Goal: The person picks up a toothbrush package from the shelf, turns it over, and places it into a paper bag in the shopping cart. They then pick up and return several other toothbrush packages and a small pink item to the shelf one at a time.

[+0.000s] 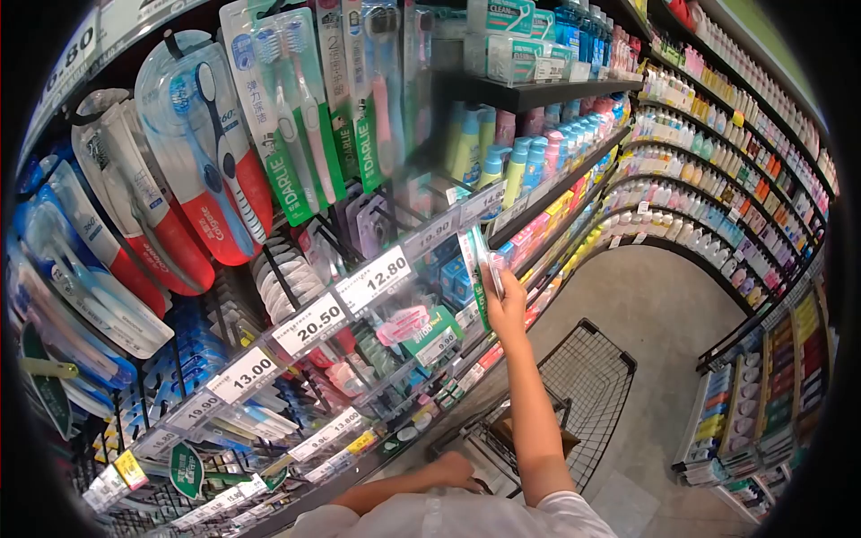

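Note:
My right hand (508, 305) is stretched forward and closed round a toothbrush pack (473, 269), a slim blister pack in green and white. It is held upright in front of the shelf's price rail. Low in the view, my left hand (450, 471) is closed at the handle (485, 487) of a shopping cart (592, 377); its fingers are partly hidden. Large toothbrush packs (202, 148) with red and white cards hang at the upper left. Green Darlie toothbrush packs (291, 117) hang beside them.
Price labels (375, 278) line the shelf edge on my left. Bottles (516, 170) stand on the shelf farther along. A brown item (556, 444) lies in the cart. Curved shelves (691, 170) of bottles stand beyond the aisle floor (673, 296), with another display (762, 386) at right.

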A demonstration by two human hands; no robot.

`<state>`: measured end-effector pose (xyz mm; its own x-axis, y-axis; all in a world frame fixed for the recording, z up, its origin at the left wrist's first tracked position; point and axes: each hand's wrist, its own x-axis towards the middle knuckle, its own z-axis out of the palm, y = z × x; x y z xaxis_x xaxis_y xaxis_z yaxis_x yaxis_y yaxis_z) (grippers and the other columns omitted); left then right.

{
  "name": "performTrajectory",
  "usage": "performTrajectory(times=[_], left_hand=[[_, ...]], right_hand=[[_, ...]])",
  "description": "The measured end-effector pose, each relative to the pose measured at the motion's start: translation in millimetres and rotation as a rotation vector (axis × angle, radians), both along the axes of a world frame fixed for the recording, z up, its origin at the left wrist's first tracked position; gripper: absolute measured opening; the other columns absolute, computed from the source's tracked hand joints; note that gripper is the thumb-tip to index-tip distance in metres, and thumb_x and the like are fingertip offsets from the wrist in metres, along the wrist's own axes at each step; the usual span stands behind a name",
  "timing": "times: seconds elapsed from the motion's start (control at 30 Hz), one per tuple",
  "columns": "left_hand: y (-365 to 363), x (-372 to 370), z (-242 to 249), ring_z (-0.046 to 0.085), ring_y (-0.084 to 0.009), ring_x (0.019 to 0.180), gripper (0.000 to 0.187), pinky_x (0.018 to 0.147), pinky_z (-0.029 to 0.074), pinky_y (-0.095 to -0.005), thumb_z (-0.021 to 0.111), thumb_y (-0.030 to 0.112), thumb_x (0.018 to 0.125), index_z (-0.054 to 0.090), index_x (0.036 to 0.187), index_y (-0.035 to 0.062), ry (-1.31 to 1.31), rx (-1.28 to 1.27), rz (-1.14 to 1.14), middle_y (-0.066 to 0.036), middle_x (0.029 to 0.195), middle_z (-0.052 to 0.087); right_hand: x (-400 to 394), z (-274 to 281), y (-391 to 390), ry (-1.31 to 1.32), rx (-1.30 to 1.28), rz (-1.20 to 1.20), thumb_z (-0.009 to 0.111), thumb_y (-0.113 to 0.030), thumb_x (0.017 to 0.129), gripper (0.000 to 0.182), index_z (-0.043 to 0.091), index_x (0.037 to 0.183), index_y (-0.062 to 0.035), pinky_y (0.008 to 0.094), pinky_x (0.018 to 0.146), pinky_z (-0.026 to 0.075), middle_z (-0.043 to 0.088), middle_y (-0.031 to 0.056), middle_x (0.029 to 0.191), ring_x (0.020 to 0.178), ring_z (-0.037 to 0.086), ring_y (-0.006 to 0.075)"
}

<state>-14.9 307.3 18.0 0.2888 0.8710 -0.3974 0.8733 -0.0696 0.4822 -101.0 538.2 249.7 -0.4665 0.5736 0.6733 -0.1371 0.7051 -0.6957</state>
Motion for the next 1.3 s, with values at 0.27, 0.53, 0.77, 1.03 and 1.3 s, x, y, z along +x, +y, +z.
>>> performTrajectory(times=[0.27,0.53,0.77,1.03,1.3], left_hand=[[7.9,12.8,1.0,0.061,-0.0338,0.063,0.069,0.054,0.046,-0.0427,0.041,0.07,0.077,0.066,0.071,0.0065,-0.024,0.094,-0.001,-0.016,0.064,0.062],[37.3,29.6,1.7,0.062,-0.0335,0.066,0.068,0.057,0.046,-0.0429,0.042,0.07,0.076,0.065,0.069,0.0064,-0.038,0.154,0.058,-0.016,0.065,0.062],[75.1,30.7,-17.6,0.062,-0.0332,0.072,0.065,0.066,0.048,-0.0436,0.047,0.067,0.076,0.066,0.073,0.0049,-0.031,0.0,0.034,-0.015,0.071,0.064],[103.4,0.2,-28.9,0.061,-0.037,0.075,0.055,0.068,0.048,-0.046,0.056,0.058,0.075,0.06,0.092,0.0055,-0.122,0.062,-0.114,-0.018,0.076,0.063],[116.1,-14.9,-16.1,0.059,-0.0378,0.07,0.061,0.064,0.046,-0.0473,0.052,0.064,0.076,0.056,0.092,0.0056,-0.121,-0.003,-0.199,-0.018,0.071,0.06]], right_hand=[[27.3,9.7,-8.3,0.14,0.042,-0.019,0.058,-0.001,0.074,0.026,0.058,0.099,0.0001,0.0329,0.063,0.044,0.058,0.0179,0.084,0.073,0.058,0.0337],[2.1,-9.5,12.1,0.117,-0.335,0.301,0.056,-0.02,0.09,0.033,0.057,0.116,0.0004,0.0236,0.077,0.042,0.062,0.0033,0.098,0.088,0.052,0.0063],[-3.4,-12.2,24.9,0.144,-0.76,0.509,0.056,-0.023,0.09,0.033,0.058,0.114,-0.0013,0.0194,0.073,0.041,0.06,0.0005,0.096,0.085,0.052,0.0062],[7.5,-8.7,42.3,0.063,-0.822,0.583,0.057,-0.021,0.089,0.033,0.056,0.112,0.0026,0.0222,0.066,0.042,0.06,0.0021,0.087,0.075,0.053,0.0091],[6.2,0.7,28.2,0.009,-0.221,0.289,0.058,-0.012,0.088,0.029,0.058,0.114,0.0002,0.0247,0.074,0.044,0.063,0.0039,0.091,0.081,0.054,0.0068]])
